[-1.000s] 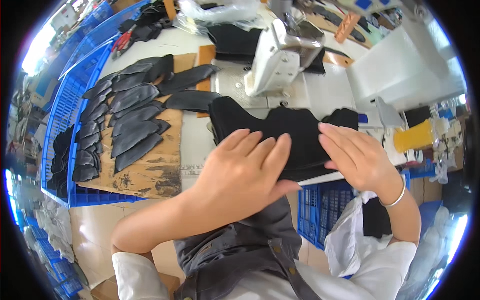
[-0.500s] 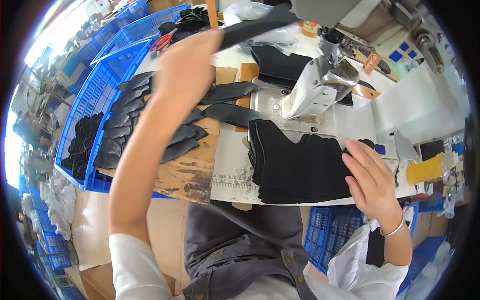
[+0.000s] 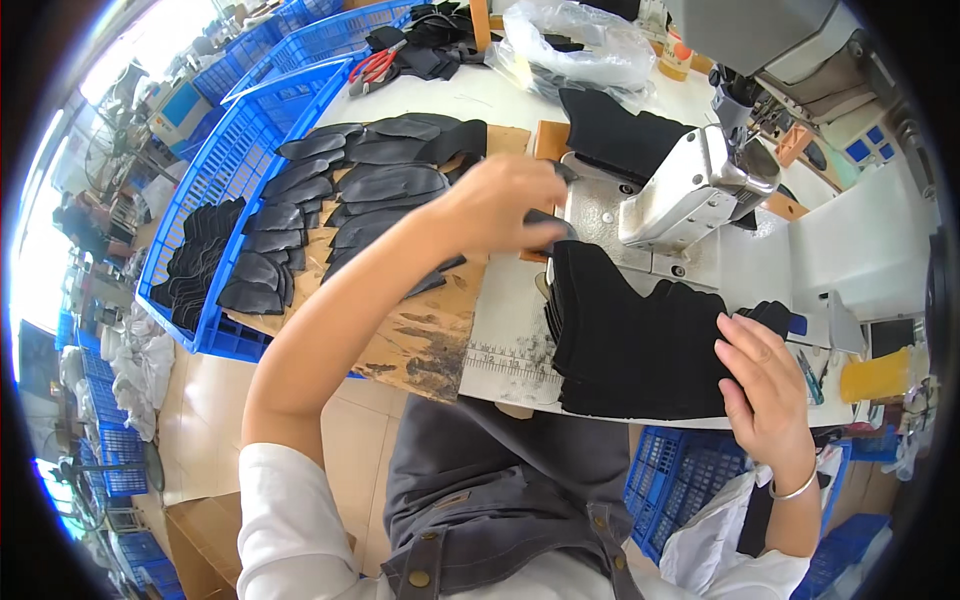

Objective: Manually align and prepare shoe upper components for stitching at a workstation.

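My left hand (image 3: 505,205), blurred by motion, is over dark leaf-shaped pieces (image 3: 548,224) beside the machine bed. Its fingers hide most of them, so I cannot tell whether it grips one. My right hand (image 3: 768,395) lies with outstretched fingers on the right edge of a stack of black fabric panels (image 3: 640,350) at the table's front. Left of my left hand, overlapping rows of dark leaf-shaped pieces (image 3: 390,180) cover a worn brown board (image 3: 415,345). A silver sewing machine arm (image 3: 680,195) stands behind the stack, next to another black panel pile (image 3: 620,135).
A blue crate (image 3: 225,180) with black pieces stands left of the board. Red-handled scissors (image 3: 375,65), dark scraps (image 3: 430,50) and a clear plastic bag (image 3: 580,50) lie at the back. A yellow container (image 3: 875,378) is at the right.
My left hand has come down and right from the back, where it held a dark strip. A wide dark piece now lies at the board's far right. My right hand stays by the stack.
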A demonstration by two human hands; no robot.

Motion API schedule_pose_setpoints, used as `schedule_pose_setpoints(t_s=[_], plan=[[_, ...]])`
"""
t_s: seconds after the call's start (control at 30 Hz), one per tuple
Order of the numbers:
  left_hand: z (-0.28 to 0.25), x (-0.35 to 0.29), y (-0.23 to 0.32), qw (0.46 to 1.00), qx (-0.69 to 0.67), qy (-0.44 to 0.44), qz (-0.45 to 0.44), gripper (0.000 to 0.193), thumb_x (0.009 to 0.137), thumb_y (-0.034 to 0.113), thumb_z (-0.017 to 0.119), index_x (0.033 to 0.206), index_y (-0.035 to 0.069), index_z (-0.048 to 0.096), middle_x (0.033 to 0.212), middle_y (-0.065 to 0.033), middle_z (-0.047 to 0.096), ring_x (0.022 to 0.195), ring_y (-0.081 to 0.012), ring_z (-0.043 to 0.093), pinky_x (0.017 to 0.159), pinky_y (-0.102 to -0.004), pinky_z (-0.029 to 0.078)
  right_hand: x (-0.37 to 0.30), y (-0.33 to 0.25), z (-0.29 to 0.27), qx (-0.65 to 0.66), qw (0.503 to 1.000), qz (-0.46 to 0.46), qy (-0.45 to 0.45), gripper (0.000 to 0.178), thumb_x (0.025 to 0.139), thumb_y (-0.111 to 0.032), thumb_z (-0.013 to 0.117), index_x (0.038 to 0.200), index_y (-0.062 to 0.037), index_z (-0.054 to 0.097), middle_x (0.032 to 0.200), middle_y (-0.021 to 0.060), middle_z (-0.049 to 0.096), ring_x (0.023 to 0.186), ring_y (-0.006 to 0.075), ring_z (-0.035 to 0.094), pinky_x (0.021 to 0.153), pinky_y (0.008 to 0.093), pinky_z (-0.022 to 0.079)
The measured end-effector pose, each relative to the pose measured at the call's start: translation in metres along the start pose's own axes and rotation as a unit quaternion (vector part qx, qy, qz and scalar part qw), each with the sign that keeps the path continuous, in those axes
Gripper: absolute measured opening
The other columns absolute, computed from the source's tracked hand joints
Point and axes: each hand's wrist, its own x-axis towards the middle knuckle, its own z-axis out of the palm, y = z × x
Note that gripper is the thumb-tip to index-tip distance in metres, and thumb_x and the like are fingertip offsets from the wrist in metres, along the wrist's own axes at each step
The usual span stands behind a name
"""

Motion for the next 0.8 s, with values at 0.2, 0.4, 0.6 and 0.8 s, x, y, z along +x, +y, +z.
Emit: schedule_pose_setpoints(t_s=[0.2, 0.4, 0.6, 0.8], plan=[[0.042, -0.018, 0.004, 0.975, 0.127, 0.132, 0.129, 0.029, 0.073, 0.022, 0.07, 0.097, 0.009, 0.059, 0.084, -0.0051, 0.059, 0.084, -0.0231, 0.062, 0.077, -0.0345, 0.047, 0.014, -0.008, 0.008, 0.026, 0.999, -0.024, 0.0, 0.04, 0.07, 0.0, 0.067, 0.11, 0.0015, 0.061, 0.119, 0.0167, 0.061, 0.107, 0.0349, 0.06, 0.089, 0.0418, 0.051], [0.019, -0.023, -0.007, 0.917, -0.195, 0.333, -0.105, 0.009, 0.079, 0.007, 0.063, 0.085, 0.0, 0.062, 0.08, -0.0092, 0.066, 0.07, -0.0153, 0.066, 0.063, -0.0286, 0.052, 0.014, -0.012, 0.003, 0.036, 0.999, -0.022, 0.004, 0.04, 0.071, 0.001, 0.067, 0.11, 0.0015, 0.06, 0.118, 0.0166, 0.062, 0.104, 0.035, 0.061, 0.088, 0.0415, 0.051], [-0.056, -0.047, 0.023, 0.815, -0.476, 0.308, -0.124, 0.01, 0.088, 0.01, 0.059, 0.093, 0.001, 0.058, 0.083, -0.0057, 0.065, 0.077, -0.016, 0.068, 0.072, -0.0253, 0.053, 0.038, -0.017, 0.001, 0.075, 0.996, -0.002, 0.045, 0.041, 0.075, -0.001, 0.066, 0.115, 0.0008, 0.058, 0.122, 0.0182, 0.059, 0.109, 0.0374, 0.058, 0.094, 0.0426, 0.046], [-0.073, -0.052, 0.085, 0.695, -0.697, 0.174, 0.01, 0.01, 0.089, 0.01, 0.059, 0.093, 0.001, 0.056, 0.086, -0.009, 0.064, 0.078, -0.0221, 0.069, 0.074, -0.0307, 0.055, 0.088, -0.021, 0.026, 0.369, 0.908, 0.119, 0.159, 0.058, 0.078, -0.008, 0.074, 0.13, -0.0023, 0.05, 0.134, 0.0104, 0.053, 0.115, 0.0226, 0.056, 0.098, 0.0357, 0.043]])
